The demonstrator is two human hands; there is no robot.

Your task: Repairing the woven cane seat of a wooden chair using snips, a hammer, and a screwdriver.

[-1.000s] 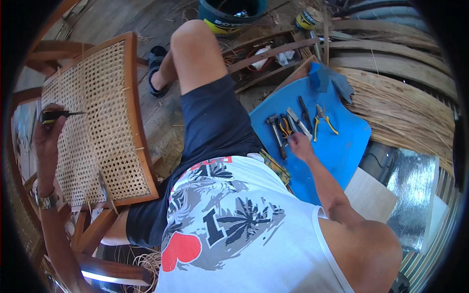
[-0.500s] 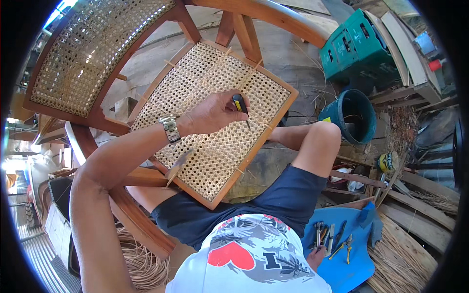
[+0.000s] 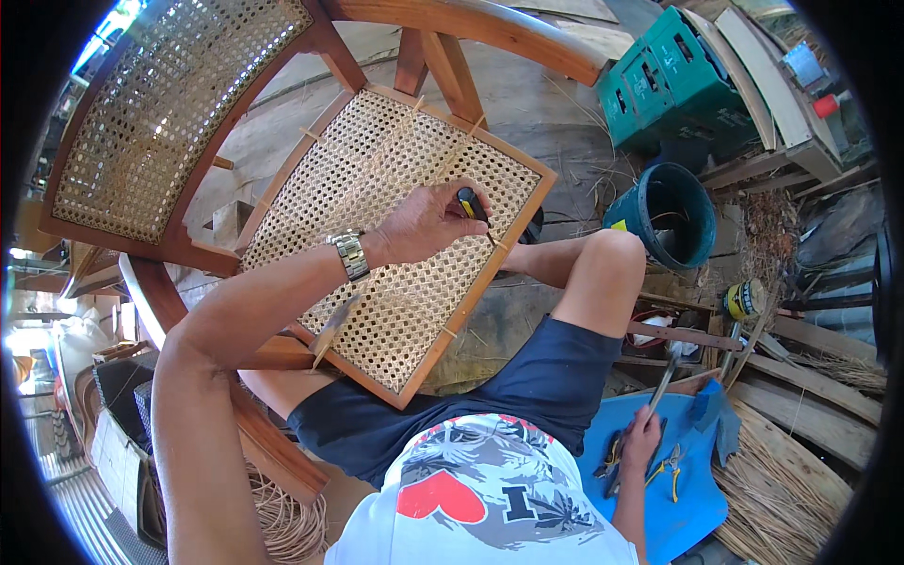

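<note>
My left hand (image 3: 435, 221), wearing a metal watch, is closed round a black-and-yellow screwdriver (image 3: 469, 201). Its thin tip points down at the right edge of the woven cane seat panel (image 3: 377, 179), close to the wooden frame. Small wooden pegs (image 3: 450, 331) stick out along that frame. Lower on the panel lies a blade-like tool (image 3: 335, 330) with a light wooden part. At the lower right, my right hand (image 3: 642, 439) grips a hammer (image 3: 667, 381) by its handle, its blurred metal head raised above the blue sheet (image 3: 692, 518).
Yellow-handled pliers (image 3: 672, 474) and other tools lie on the blue sheet. The cane chair back (image 3: 141, 132) and armrest (image 3: 471, 21) surround the panel. A green bucket (image 3: 650, 212), a green crate (image 3: 670, 80) and cane bundles (image 3: 782, 485) stand right; coiled cane (image 3: 287, 518) lies lower left.
My right hand has lifted the hammer up from among the tools on the blue sheet. My left hand has shifted the screwdriver slightly right, nearer the frame. The view has moved a little.
</note>
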